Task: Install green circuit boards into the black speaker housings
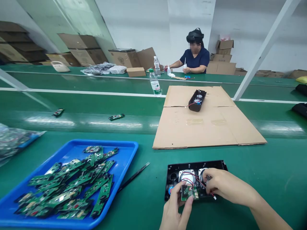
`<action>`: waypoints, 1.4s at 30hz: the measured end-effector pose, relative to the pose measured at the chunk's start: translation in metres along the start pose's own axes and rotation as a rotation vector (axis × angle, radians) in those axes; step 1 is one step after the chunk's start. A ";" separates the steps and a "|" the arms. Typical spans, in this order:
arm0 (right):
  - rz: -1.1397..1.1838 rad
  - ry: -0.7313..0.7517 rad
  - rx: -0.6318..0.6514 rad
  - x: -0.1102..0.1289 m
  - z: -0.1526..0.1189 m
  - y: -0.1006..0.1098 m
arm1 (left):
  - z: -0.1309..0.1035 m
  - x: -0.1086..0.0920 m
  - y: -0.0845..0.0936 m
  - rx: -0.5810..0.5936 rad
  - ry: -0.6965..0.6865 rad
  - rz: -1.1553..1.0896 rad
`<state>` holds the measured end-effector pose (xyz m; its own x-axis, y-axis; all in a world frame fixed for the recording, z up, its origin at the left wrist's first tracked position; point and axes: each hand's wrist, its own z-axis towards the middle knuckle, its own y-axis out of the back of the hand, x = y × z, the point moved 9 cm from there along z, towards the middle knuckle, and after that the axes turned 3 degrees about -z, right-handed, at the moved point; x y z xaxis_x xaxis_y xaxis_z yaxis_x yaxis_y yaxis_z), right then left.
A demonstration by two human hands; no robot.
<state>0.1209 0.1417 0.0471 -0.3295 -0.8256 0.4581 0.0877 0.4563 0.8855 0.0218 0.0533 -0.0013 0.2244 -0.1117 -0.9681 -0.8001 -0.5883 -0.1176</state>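
My left hand (176, 207) grips a small green circuit board (189, 193) between thumb and fingers, over the front part of a black speaker housing (172, 167). Two round silver speakers sit in the housing; the left one (186, 176) is partly covered by red and black wires. My right hand (219, 183) is closed with its fingertips at the wires over the right speaker. A white connector (214, 197) on a wire end hangs below it. A blue part (170, 190) shows at the housing's left end.
A blue tray (133, 148) full of green boards lies left, with black tweezers (134, 176) beside it. Ahead, a cardboard sheet (206, 127) bears another black housing (197, 101). A water bottle (155, 84) stands beyond, and a person (196, 57) sits across the tables.
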 end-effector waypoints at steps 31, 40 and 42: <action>-0.440 0.060 -0.616 0.037 0.038 0.000 | 0.043 -0.034 -0.001 0.114 -0.289 0.611; -0.387 0.034 -0.571 0.027 0.038 0.000 | 0.046 -0.032 -0.011 0.312 -0.245 0.384; -0.308 -0.024 -0.533 0.019 0.037 0.001 | 0.045 -0.031 -0.012 0.353 -0.209 0.314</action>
<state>0.0796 0.1389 0.0537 -0.4347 -0.8826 0.1789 0.4410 -0.0354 0.8968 -0.0010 0.1001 0.0201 -0.1443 -0.0560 -0.9879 -0.9581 -0.2418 0.1537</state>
